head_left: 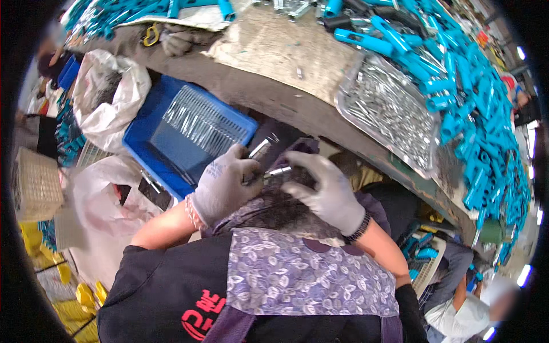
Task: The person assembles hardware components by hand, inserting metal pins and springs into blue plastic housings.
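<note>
My left hand [225,182], in a pale grey work glove, is closed round a shiny metal tube [262,148] that sticks out past its fingers. A second short metal piece [279,171] lies between the two hands, its inner end by the left fingertips; what holds it I cannot make out. My right hand [329,191], gloved alike, has thumb and forefinger apart on either side of that piece's outer end. Both hands are above my lap, over a dark cloth [269,214].
A blue crate [154,106] with rows of metal pieces stands left of my hands, beside white sacks [134,94]. On the bench ahead are a clear tray [343,94] of small metal parts, a pile of teal tubes [486,146] and a grey glove [176,41]. Other people are at the edges.
</note>
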Motion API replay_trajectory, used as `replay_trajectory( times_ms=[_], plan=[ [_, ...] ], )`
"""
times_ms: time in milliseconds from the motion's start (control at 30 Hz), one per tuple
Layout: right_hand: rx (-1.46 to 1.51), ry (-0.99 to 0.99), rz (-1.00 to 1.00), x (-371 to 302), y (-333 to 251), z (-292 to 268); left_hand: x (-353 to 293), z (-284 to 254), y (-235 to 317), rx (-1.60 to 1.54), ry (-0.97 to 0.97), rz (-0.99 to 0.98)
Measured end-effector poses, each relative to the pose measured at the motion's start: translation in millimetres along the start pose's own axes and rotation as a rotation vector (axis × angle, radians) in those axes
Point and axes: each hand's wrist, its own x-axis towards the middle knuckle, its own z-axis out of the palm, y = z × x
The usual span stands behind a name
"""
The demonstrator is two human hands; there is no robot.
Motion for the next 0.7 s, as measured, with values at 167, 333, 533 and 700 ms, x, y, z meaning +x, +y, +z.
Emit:
replay_trajectory(
  times_ms=[167, 333, 533, 700],
  plan=[
    [0.112, -0.013, 0.163, -27.3, 10.2, -6.6, 14.9, 15.7, 46.1, -0.077, -0.089, 0.110],
    [0.183, 0.244, 0.412, -93.3, 16.6, -69.6, 23.8, 29.0, 41.2, -0.361, -0.401, 0.304],
    [0.178, 0.614, 0.584, -145.9, 19.8, -99.5, 34.1, 47.0, 50.2, -0.852, -0.690, -0.070],
    [0.328, 0.449, 0.553, -135.0, 18.2, -91.0, 48.0, 53.5, 70.3, -0.991, -0.804, -0.138]
  ],
)
